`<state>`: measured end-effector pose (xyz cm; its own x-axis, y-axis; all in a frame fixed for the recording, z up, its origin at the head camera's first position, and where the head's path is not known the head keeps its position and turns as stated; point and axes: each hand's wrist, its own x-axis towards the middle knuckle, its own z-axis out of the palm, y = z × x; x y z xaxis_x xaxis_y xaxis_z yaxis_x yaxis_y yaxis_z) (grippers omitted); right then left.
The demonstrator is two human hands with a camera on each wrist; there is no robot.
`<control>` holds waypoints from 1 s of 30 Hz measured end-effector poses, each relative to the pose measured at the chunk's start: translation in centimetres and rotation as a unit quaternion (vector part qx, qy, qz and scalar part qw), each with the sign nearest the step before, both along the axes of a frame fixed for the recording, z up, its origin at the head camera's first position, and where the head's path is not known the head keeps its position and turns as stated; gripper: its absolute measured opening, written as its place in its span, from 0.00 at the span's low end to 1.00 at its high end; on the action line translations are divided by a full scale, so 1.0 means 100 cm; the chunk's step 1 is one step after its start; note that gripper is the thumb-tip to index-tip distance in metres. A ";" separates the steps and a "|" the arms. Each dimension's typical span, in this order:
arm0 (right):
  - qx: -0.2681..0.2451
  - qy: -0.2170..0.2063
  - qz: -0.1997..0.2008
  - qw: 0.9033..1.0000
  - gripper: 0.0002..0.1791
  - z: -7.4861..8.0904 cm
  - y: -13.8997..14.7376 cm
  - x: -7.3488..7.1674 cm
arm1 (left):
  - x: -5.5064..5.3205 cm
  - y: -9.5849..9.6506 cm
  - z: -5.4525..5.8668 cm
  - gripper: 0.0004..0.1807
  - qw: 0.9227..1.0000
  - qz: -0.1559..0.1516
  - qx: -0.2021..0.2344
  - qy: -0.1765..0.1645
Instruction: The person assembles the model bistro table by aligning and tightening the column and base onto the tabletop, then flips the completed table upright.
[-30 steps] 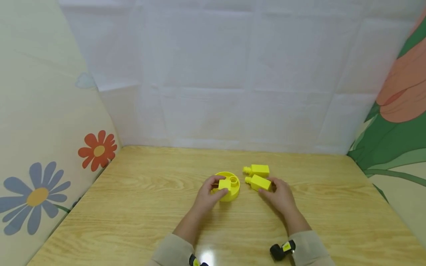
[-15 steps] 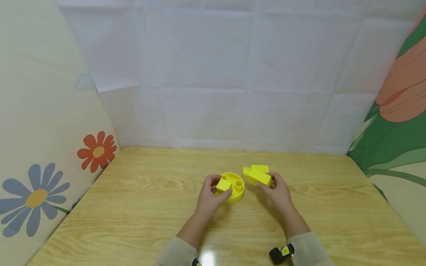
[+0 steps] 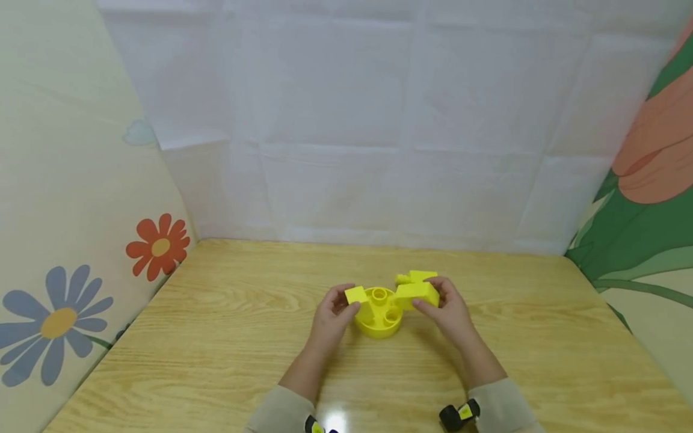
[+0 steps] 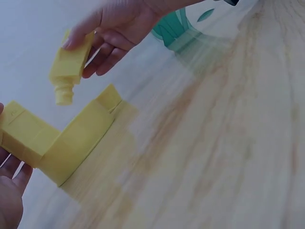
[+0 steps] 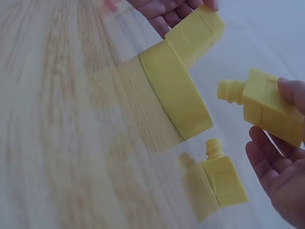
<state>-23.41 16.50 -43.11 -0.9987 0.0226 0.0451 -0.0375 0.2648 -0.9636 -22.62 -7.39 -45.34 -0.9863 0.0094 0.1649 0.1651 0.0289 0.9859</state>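
Observation:
A round yellow base [image 3: 379, 332] with ring-shaped sockets rests on the table. One yellow block [image 4: 29, 133] stands upright in it at its left side, and my left hand [image 3: 328, 319] grips that block between thumb and fingers. In my right hand [image 3: 453, 310] a second block [image 3: 419, 293] is pinched, thumb in front and fingers behind. This block lies sideways above the table, and its ribbed peg [image 5: 229, 91] points left at the base's right rim. In the right wrist view a third block [image 5: 226, 183] with the same kind of peg lies on the table.
The wood-grain table [image 3: 227, 337] meets a white cloth [image 3: 325, 120] hung behind it. Flower-printed cloth [image 3: 59, 325] borders the left side, and leaf-printed cloth [image 3: 644, 240] the right. The third block lies just behind my right hand.
My right hand has lifted the second block off the table and tilted its peg toward the base. The base has turned and slid slightly right, the left-hand block swinging to its left side.

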 end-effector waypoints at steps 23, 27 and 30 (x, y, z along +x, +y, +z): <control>0.119 0.020 0.098 0.988 0.33 0.009 -0.014 -0.002 | -0.005 -0.003 -0.003 0.25 1.000 0.002 0.026 -0.004; 0.137 0.019 0.096 0.986 0.32 0.012 -0.015 -0.002 | -0.005 -0.002 -0.004 0.25 1.000 -0.001 0.024 -0.003; 0.139 0.018 0.101 0.985 0.32 0.013 -0.014 -0.004 | -0.005 -0.002 -0.002 0.25 1.000 -0.002 0.025 -0.004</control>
